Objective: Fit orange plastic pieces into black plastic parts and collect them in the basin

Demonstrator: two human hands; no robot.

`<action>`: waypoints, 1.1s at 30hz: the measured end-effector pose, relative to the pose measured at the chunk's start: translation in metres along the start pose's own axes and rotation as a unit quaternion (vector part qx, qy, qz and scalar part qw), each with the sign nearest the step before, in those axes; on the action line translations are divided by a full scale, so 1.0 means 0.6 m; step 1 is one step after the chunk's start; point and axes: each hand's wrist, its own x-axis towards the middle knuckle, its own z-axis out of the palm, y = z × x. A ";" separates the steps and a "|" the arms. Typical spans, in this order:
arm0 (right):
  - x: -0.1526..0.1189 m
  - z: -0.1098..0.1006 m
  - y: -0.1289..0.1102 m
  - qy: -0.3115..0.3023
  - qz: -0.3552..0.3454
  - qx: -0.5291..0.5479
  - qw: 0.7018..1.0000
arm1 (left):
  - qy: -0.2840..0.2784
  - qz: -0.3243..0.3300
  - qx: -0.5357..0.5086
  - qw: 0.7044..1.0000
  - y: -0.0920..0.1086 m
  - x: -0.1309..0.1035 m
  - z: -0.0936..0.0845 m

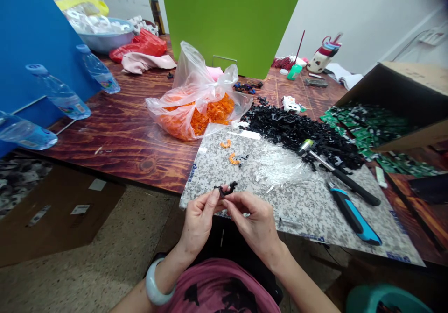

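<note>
A small black plastic part [229, 189] is pinched between the fingertips of my left hand [200, 217], at the front edge of a speckled grey board [217, 168]. My right hand [255, 219] touches the left fingertips with its thumb and forefinger pressed together; what it pinches is too small to make out. Beyond the hands, two orange clips [234, 159] lie on the board, one beside small black bits. Thin clear strips [280, 166] are spread to the right, in front of a heap of black parts [297, 128].
A hammer [345, 180] and blue-black cutters [357, 217] lie on the board's right side. An open box [413, 103] spills green boards. A bag of orange parts [196, 112] stands behind. Water bottles [59, 93] lean at left; a green panel [231, 23] rises behind.
</note>
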 end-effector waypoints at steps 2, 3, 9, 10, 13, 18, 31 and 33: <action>-0.001 0.000 -0.001 -0.003 0.008 0.005 1.000 | -0.001 0.000 0.013 1.000 0.001 0.000 0.000; -0.001 0.000 -0.002 -0.004 0.011 0.008 1.000 | 0.000 0.001 0.023 1.000 0.001 0.000 -0.001; -0.002 0.003 -0.006 0.000 0.023 0.011 1.000 | 0.019 0.016 0.090 0.996 0.002 -0.001 -0.002; -0.003 0.004 -0.007 0.001 0.028 0.015 1.000 | 0.023 0.019 0.100 0.994 0.003 -0.001 -0.002; -0.003 0.008 -0.011 0.001 0.044 0.037 0.998 | 0.036 0.036 0.131 0.990 0.006 -0.001 0.000; -0.004 0.010 -0.014 -0.005 0.053 0.056 0.997 | 0.028 0.086 0.208 0.974 0.004 0.003 -0.001; 0.020 -0.036 0.006 -0.158 0.024 -0.154 0.975 | -0.079 0.153 0.442 0.880 0.034 0.003 -0.009; 0.026 -0.040 0.007 -0.191 0.012 -0.202 0.961 | -0.100 0.152 0.466 0.866 0.037 0.003 -0.009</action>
